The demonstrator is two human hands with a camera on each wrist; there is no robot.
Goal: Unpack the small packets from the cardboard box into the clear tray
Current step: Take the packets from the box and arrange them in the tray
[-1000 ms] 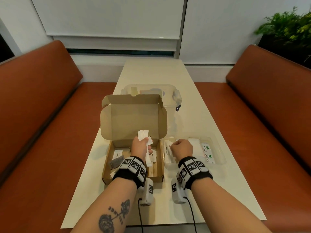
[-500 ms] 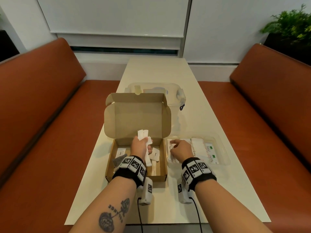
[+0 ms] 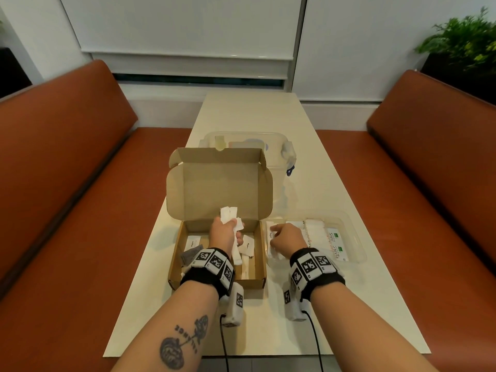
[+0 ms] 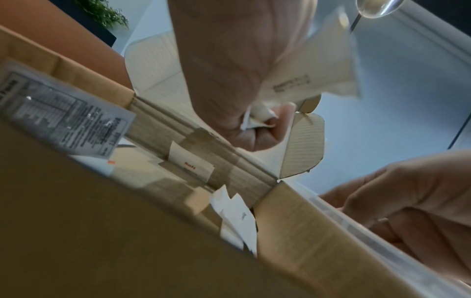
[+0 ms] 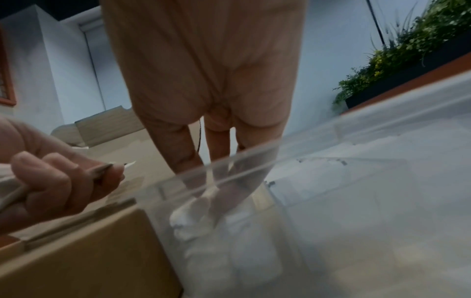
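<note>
An open cardboard box (image 3: 256, 283) sits on the table with its lid standing up; several small packets (image 3: 247, 247) lie inside, one marked Salt (image 4: 191, 164). My left hand (image 3: 224, 233) hovers over the box and grips a bunch of white packets (image 3: 228, 214) in a fist (image 4: 257, 113). The clear tray (image 3: 357, 245) lies right of the box and holds white and Stevia packets (image 3: 335, 240). My right hand (image 3: 284, 237) reaches into the tray's left end, fingers (image 5: 216, 149) straight and pointing down onto the white packets (image 5: 193, 213) there.
A clear lidded container (image 3: 268, 140) stands behind the box lid. Orange bench seats (image 3: 67, 210) flank the narrow white table (image 3: 335, 304). A green plant (image 3: 464, 41) is at the far right. Cables run off the table's near edge.
My right hand has uncurled from a fist and now reaches its fingers down into the tray's left end. The left hand keeps its bunch of packets over the box.
</note>
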